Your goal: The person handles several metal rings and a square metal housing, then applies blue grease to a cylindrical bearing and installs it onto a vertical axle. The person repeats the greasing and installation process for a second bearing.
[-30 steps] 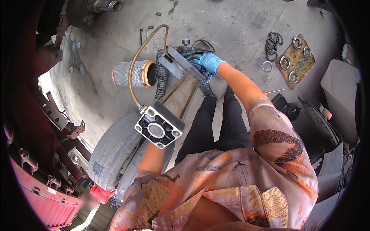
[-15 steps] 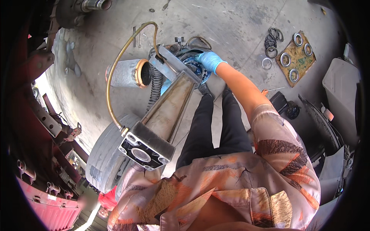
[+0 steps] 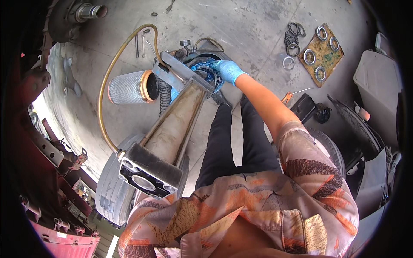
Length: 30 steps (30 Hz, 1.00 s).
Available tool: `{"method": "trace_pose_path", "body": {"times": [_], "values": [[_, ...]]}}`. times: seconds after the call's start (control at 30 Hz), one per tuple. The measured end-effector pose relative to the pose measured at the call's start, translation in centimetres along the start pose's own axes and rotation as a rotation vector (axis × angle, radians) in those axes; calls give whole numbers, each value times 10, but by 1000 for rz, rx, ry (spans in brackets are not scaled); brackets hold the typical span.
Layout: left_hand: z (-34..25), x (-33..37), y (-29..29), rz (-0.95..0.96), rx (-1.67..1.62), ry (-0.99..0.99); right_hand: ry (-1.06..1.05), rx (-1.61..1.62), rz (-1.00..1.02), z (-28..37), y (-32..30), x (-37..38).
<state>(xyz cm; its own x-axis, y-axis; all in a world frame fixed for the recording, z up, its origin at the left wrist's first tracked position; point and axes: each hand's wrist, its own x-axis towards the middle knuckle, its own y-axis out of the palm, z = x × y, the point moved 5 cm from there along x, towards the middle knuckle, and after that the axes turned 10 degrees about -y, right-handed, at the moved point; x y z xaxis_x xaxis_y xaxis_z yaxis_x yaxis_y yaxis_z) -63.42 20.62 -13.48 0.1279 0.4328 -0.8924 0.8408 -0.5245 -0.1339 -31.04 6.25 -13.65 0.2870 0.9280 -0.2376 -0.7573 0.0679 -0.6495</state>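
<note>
My right hand (image 3: 229, 71), in a light blue glove, reaches to a round dark opening (image 3: 205, 61) smeared with blue grease. Its fingers are bent together at the right side of the greasy opening; what they hold, if anything, is hidden among the grease. Of my left hand (image 3: 174, 93), only a patch of blue glove shows behind the tall metal column (image 3: 174, 114), its fingers out of sight. The column slants toward me from a metal bracket (image 3: 175, 65) beside the opening and ends in a square black-and-silver head (image 3: 150, 172). A brownish hose (image 3: 103, 92) loops out from that head.
A cylindrical mesh filter (image 3: 129, 87) lies left of a black coiled hose (image 3: 164, 96). Behind the column's head stands a tire (image 3: 112, 185). Bearings sit on a greasy cardboard sheet (image 3: 323, 49) at right, near several dark rings (image 3: 292, 39). An orange-handled screwdriver (image 3: 287, 97) lies closer.
The whole view has shifted, so the column and floor items appear farther left. My right hand stays at the greasy opening, its fingers in nearly the same place.
</note>
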Motion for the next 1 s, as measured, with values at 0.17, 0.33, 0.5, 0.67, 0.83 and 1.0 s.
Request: {"method": "trace_pose_path", "body": {"times": [0.17, 0.33, 0.5, 0.67, 0.83, 1.0], "values": [[10, 9, 43, 78, -269, -67, 254, 189, -273, 13, 24, -45], [23, 6, 95, 219, -433, -111, 576, 522, -490, 30, 64, -76], [27, -50, 162, 175, -14, -219, 778, 1176, -684, 17, 150, -77], [19, -48, 165, 232, 637, 402, 978, 1797, -626, 44, 121, -80], [-46, -113, 176, 162, 1581, 592, 983, 2220, -775, 33, 116, -80], [-32, -91, 152, 58, 1517, 990, 837, 2460, -837, 8, 126, -68]]}}
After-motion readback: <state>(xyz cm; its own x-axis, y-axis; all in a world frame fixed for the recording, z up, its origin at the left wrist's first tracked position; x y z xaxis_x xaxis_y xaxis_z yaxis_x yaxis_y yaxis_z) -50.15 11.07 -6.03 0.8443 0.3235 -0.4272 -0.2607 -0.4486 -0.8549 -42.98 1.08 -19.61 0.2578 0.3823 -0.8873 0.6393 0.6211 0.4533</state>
